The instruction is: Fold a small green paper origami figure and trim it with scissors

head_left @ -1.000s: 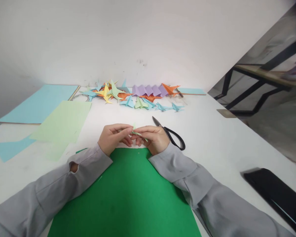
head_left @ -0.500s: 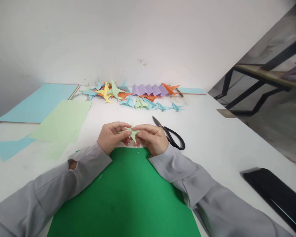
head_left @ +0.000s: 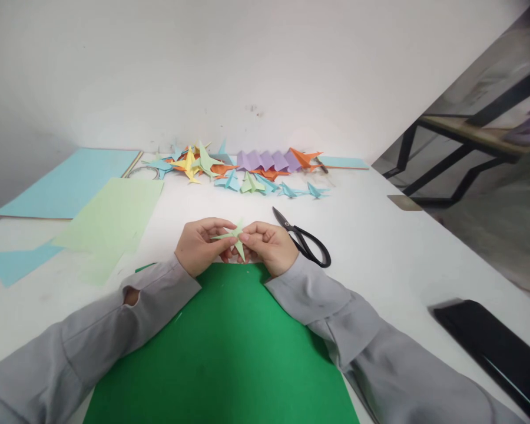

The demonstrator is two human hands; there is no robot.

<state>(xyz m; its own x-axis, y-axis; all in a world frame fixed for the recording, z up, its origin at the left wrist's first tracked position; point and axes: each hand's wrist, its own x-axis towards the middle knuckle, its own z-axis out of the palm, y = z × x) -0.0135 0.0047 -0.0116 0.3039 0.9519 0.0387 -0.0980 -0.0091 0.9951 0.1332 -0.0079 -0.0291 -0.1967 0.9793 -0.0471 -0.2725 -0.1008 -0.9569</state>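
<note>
A small light green folded paper figure [head_left: 237, 234] with pointed arms is pinched between my two hands, just past the far edge of a green sheet [head_left: 225, 341]. My left hand [head_left: 198, 244] grips it from the left with thumb and fingertips. From the other side my right hand [head_left: 271, 244] has thumb and fingers closed on its right part. Fingertips cover some of the figure. Black-handled scissors [head_left: 304, 238] lie on the white table beside my right hand, blades pointing away to the left.
Several folded paper figures [head_left: 209, 162] lie along the wall, near a purple pleated paper strip [head_left: 267, 161]. Blue paper [head_left: 75, 179] and light green paper [head_left: 115, 209] are at left. A black oblong object [head_left: 494, 353] rests at right, near the table edge.
My right thumb and fingers have shifted on the paper figure, so more of its middle shows and it is turned slightly. My left hand has hardly moved.
</note>
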